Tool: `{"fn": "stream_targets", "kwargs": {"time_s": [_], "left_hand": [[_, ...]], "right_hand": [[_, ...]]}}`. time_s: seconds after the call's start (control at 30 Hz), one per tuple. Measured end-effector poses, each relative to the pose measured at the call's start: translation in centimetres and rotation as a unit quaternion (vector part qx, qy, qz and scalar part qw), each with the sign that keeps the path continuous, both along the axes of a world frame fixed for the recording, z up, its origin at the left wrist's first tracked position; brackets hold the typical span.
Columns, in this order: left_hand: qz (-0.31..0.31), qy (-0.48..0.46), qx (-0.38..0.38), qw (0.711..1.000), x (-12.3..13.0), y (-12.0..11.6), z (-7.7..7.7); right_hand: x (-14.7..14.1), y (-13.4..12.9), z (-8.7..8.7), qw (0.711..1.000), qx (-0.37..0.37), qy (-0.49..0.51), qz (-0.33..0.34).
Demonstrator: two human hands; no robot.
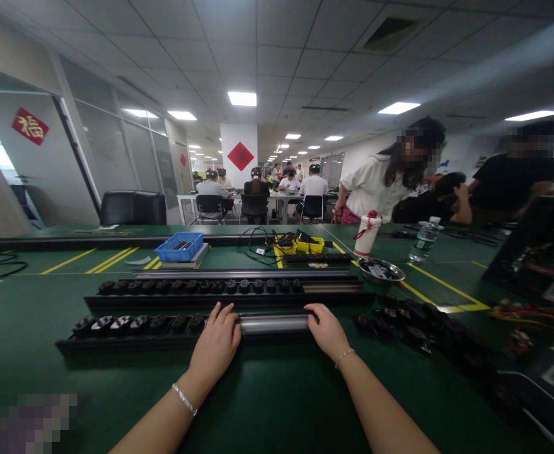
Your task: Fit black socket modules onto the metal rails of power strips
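A long black rail (274, 336) with a shiny metal channel lies across the green table in front of me. Round plug-socket modules (158, 324), mostly black with several white-faced ones, sit in a row along its left part. My left hand (216, 343) is closed over the rail at the right end of that row, its fingers reaching across to the far edge and partly hiding the last modules. Near the rail's right end, my right hand (328, 331) curls its fingers over it. Bare channel shows between the two hands.
Behind lies a second rail (229, 299) filled with modules. Loose black modules (409, 321) are heaped on the right, near a metal bowl (381, 270) and a water bottle (424, 241). A blue bin (179, 247) and a yellow bin (309, 244) stand farther back. A person (380, 180) leans in beyond.
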State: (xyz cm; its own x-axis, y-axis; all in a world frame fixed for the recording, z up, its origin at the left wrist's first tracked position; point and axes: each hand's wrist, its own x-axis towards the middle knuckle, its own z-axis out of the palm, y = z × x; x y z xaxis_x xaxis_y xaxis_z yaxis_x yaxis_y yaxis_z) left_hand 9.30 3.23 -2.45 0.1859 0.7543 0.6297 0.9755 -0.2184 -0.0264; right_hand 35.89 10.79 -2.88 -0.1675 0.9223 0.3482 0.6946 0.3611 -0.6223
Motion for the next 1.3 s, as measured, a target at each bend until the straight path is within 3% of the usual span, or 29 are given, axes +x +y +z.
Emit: {"fn": "stream_targets", "kwargs": {"time_s": [0.4, 0.87, 1.3], "left_hand": [[0.011, -0.062, -0.002, 0.998, -0.29, 0.25, -0.35], [0.078, 0.008, -0.002, 0.997, 0.48, -0.39, 0.16], [0.047, -0.008, -0.003, 0.999, 0.17, -0.37, 0.10]], "right_hand": [[-0.10, -0.09, 0.05, 1.000, 0.013, 0.004, -0.003], [-0.18, -0.36, 0.45, 1.000, 0.000, 0.013, -0.004], [-0.16, -0.31, 0.32, 1.000, -0.005, 0.009, -0.006]]}}
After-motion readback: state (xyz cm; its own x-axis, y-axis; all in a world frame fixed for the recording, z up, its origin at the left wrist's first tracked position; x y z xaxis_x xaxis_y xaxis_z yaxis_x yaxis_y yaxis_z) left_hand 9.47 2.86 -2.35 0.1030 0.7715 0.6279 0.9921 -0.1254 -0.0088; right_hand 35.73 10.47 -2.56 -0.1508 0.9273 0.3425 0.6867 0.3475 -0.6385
